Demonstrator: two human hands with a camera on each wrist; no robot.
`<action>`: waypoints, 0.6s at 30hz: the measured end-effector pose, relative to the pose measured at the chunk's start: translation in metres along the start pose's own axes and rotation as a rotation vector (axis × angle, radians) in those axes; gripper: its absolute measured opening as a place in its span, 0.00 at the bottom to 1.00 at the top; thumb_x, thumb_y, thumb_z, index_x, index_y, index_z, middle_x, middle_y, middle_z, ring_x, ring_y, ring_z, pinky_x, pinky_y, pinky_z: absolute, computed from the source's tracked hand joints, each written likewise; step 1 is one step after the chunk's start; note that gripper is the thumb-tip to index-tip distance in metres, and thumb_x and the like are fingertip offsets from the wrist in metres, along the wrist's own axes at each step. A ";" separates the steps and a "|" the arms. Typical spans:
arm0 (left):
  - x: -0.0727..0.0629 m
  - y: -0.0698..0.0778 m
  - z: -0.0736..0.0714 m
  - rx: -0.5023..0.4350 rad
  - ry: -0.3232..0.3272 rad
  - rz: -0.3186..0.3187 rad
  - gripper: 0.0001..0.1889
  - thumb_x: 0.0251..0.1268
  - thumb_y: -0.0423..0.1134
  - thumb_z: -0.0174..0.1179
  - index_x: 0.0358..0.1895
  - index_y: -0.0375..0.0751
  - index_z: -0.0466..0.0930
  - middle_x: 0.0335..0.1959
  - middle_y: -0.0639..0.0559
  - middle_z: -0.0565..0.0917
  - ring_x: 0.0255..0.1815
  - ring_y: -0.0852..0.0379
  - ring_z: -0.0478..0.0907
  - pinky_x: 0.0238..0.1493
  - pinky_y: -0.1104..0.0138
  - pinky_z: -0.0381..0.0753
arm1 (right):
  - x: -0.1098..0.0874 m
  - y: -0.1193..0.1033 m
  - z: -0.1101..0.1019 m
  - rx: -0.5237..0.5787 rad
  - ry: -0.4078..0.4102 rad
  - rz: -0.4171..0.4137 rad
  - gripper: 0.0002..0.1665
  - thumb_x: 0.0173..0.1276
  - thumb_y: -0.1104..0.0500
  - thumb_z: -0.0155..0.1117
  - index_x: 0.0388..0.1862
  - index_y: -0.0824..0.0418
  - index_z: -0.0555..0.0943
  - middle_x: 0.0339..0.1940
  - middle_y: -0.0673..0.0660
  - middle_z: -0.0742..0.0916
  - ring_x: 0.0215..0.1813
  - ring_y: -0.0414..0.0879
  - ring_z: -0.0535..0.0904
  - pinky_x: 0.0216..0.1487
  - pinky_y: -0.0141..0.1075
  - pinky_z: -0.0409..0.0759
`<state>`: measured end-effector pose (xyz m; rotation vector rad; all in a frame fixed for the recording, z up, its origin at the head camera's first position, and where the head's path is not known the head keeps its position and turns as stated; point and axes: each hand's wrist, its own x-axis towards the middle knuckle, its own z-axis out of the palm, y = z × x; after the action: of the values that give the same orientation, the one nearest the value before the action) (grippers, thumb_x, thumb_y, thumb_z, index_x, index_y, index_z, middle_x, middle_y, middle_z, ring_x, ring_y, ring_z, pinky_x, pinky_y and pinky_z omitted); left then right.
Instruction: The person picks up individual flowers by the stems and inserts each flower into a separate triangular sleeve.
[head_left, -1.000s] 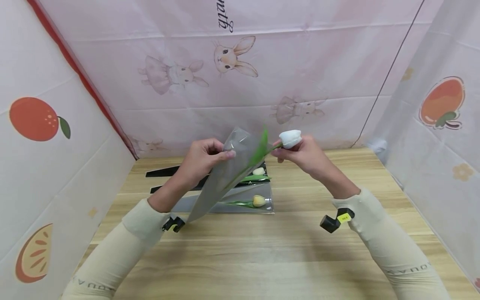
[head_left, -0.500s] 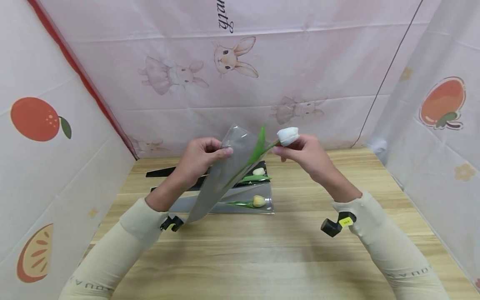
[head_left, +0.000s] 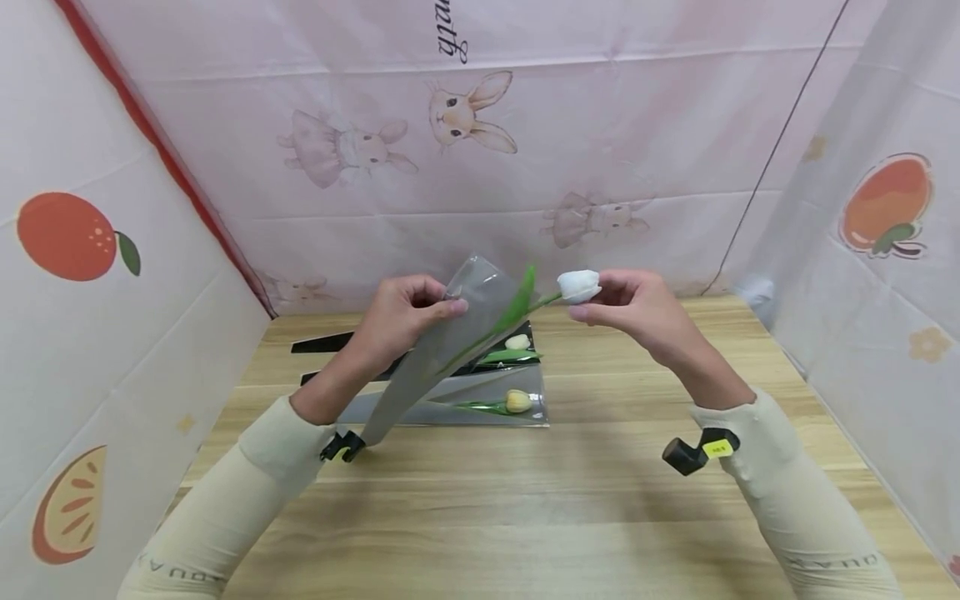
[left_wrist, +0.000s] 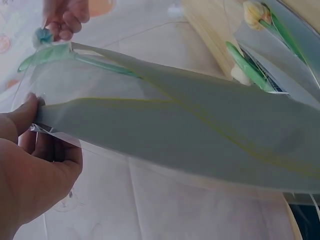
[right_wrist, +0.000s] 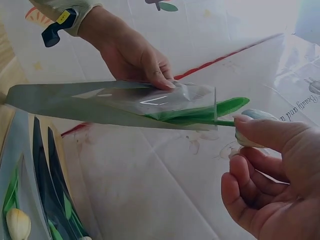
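Observation:
My left hand (head_left: 397, 329) pinches a grey, see-through flower sleeve (head_left: 438, 354) near its wide upper end, between thumb and fingers. Slanting over the table, the sleeve narrows toward my left wrist. A white tulip (head_left: 579, 286) has its stem inside the sleeve; its green leaf (right_wrist: 232, 105) sticks out past the clear end. The bloom is outside, pinched by the thumb and fingers of my right hand (head_left: 645, 317). In the right wrist view, the thumb lies on the bloom (right_wrist: 256, 115) and partly covers it.
Below the held sleeve lies a grey sleeve (head_left: 536, 383) with a yellow tulip (head_left: 517, 402). Black sleeves (head_left: 322, 343) lie behind it, with a whitish tulip (head_left: 517, 342). A pink printed curtain (head_left: 660, 108) stands close behind the table (head_left: 600, 500).
My right hand has moved slightly right and now holds the bloom from its right side rather than just below it. The bloom sits a little lower. My left hand has hardly moved.

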<state>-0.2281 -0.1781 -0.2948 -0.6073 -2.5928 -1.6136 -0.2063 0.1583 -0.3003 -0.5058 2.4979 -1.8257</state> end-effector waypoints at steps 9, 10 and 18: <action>0.001 0.006 0.005 0.048 -0.006 0.021 0.09 0.59 0.40 0.78 0.34 0.39 0.88 0.29 0.51 0.85 0.29 0.59 0.76 0.30 0.71 0.78 | 0.001 -0.004 0.007 -0.007 -0.020 -0.020 0.23 0.63 0.60 0.79 0.55 0.66 0.85 0.40 0.44 0.91 0.42 0.39 0.88 0.48 0.31 0.87; 0.001 0.007 0.006 0.049 -0.006 0.024 0.10 0.58 0.39 0.78 0.33 0.39 0.87 0.28 0.52 0.85 0.28 0.60 0.75 0.30 0.71 0.76 | 0.002 -0.006 0.007 -0.010 -0.023 -0.021 0.23 0.63 0.59 0.79 0.55 0.66 0.85 0.40 0.44 0.91 0.43 0.39 0.88 0.48 0.31 0.87; -0.001 0.016 0.008 0.098 -0.040 0.062 0.08 0.60 0.38 0.77 0.36 0.39 0.88 0.33 0.46 0.87 0.31 0.55 0.77 0.33 0.71 0.78 | 0.007 -0.011 0.015 -0.022 -0.039 -0.060 0.21 0.63 0.57 0.80 0.53 0.62 0.86 0.41 0.47 0.92 0.43 0.41 0.89 0.47 0.32 0.87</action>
<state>-0.2199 -0.1651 -0.2853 -0.7121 -2.6343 -1.4623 -0.2069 0.1400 -0.2938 -0.6177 2.5068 -1.7924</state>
